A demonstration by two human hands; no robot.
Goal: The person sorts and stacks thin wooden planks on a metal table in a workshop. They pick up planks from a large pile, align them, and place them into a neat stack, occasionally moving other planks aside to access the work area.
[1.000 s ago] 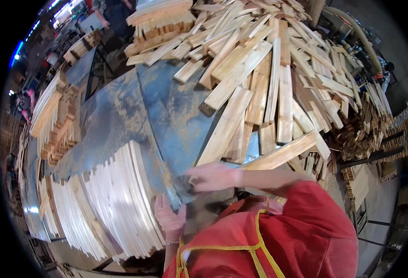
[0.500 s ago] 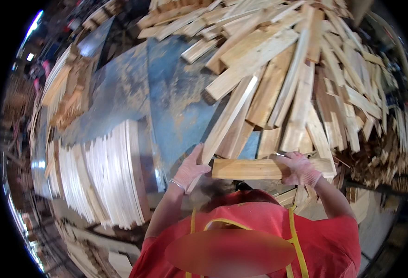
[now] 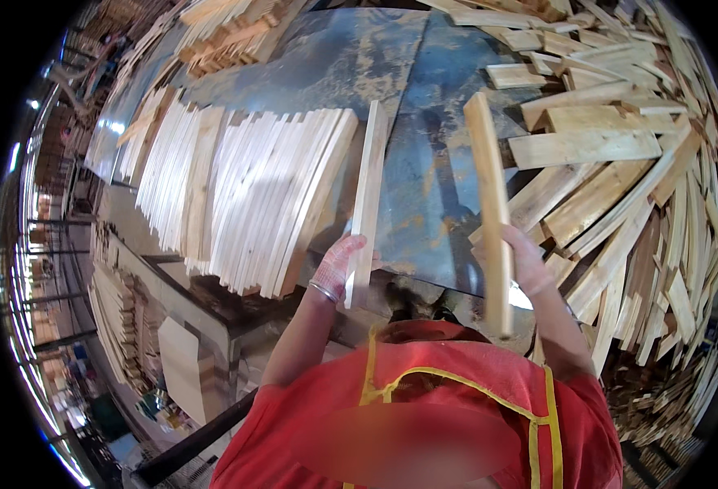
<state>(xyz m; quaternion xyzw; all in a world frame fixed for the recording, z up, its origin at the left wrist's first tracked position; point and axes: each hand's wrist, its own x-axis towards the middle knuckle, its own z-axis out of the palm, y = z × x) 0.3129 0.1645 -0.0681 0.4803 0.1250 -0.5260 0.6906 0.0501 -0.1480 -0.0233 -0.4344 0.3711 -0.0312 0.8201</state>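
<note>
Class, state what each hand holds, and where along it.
Left hand: a pale board, by its near half. Right hand: a yellower board, also its near half.

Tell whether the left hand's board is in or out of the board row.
Out: tabletop shows between the wooden board in the left hand and the row.

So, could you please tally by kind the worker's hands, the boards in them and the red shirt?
Hands: 2 (left hand, right hand)
Boards in hand: 2 (left board, right board)
Red shirt: 1
Total: 5
</note>
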